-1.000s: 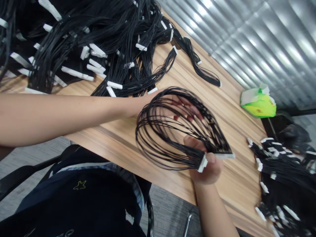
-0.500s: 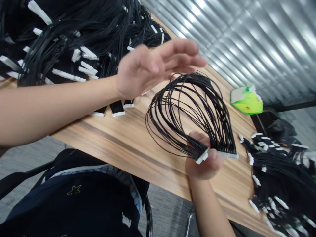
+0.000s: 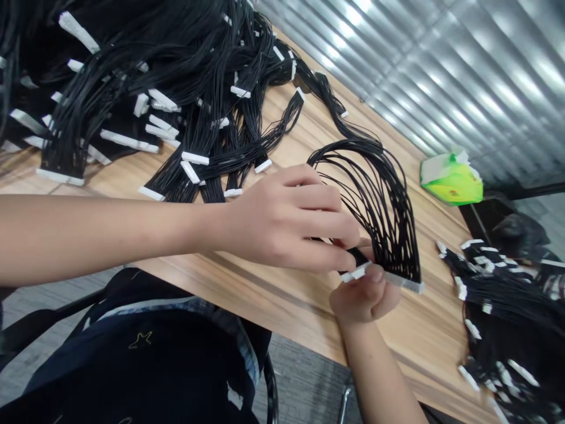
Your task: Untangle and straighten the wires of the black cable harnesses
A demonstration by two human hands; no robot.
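Note:
A looped black wire harness (image 3: 379, 200) with white connectors at both ends hangs over the wooden table (image 3: 282, 294). My right hand (image 3: 364, 297) pinches its two white connectors (image 3: 357, 272) together from below. My left hand (image 3: 291, 221) lies over the loop's near side, fingers curled round the wires close to the connectors. The wires under the left hand are hidden.
A big heap of black harnesses with white connectors (image 3: 154, 82) covers the table's far left. A second pile (image 3: 503, 306) lies at the right. A green and white packet (image 3: 452, 179) sits by the corrugated metal wall (image 3: 441, 65). My dark-clothed lap (image 3: 132, 359) is below the table edge.
My left hand has come down from open in the air above the loop and closed on the wires near the connectors. The right hand has kept its hold.

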